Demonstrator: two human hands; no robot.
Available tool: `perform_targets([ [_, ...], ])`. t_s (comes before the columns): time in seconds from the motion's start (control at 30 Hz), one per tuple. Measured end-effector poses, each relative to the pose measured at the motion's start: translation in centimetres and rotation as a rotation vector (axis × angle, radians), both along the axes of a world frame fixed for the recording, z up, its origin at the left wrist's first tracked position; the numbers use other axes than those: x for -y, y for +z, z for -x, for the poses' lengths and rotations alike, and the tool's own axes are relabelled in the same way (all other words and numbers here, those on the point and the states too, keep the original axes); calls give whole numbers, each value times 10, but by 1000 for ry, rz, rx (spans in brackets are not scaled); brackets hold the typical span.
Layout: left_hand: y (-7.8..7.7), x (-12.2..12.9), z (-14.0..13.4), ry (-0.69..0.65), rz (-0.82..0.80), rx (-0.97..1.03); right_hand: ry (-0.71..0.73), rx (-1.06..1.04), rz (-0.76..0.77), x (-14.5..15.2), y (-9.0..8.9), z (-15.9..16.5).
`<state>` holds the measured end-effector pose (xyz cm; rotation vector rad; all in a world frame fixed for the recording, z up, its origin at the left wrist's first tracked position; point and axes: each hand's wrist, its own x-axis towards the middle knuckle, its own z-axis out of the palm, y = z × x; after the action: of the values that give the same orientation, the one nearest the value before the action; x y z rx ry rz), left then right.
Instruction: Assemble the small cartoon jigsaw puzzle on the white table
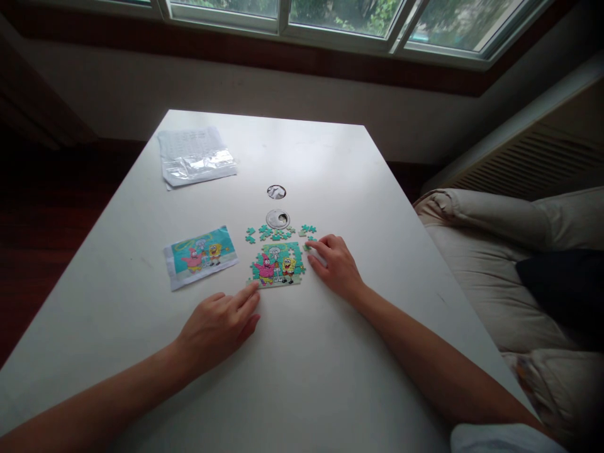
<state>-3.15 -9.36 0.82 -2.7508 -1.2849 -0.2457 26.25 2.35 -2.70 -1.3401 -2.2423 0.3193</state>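
A partly joined jigsaw puzzle (278,265) with cartoon figures on a teal background lies flat on the white table. Its top and left edges are uneven. My left hand (221,324) rests at its lower left corner, index finger stretched out and touching the edge, with nothing held. At the puzzle's upper right, my right hand (337,264) has index finger and thumb at a small green puzzle piece (307,247). Loose teal puzzle pieces (276,234) lie scattered just beyond the puzzle. To the left is a printed reference picture (202,255) of the same figures.
A clear plastic bag with papers (195,157) lies at the table's far left. Two round metal-rimmed fittings (277,219) are set in the white table (321,163). A beige sofa (472,270) with a dark cushion (561,286) stands along the right side.
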Motion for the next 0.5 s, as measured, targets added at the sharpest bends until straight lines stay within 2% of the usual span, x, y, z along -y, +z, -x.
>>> perform_targets([
  [0.5,-1,-2,2,15,30,-39,-25,-57,8,-1,-3,0],
])
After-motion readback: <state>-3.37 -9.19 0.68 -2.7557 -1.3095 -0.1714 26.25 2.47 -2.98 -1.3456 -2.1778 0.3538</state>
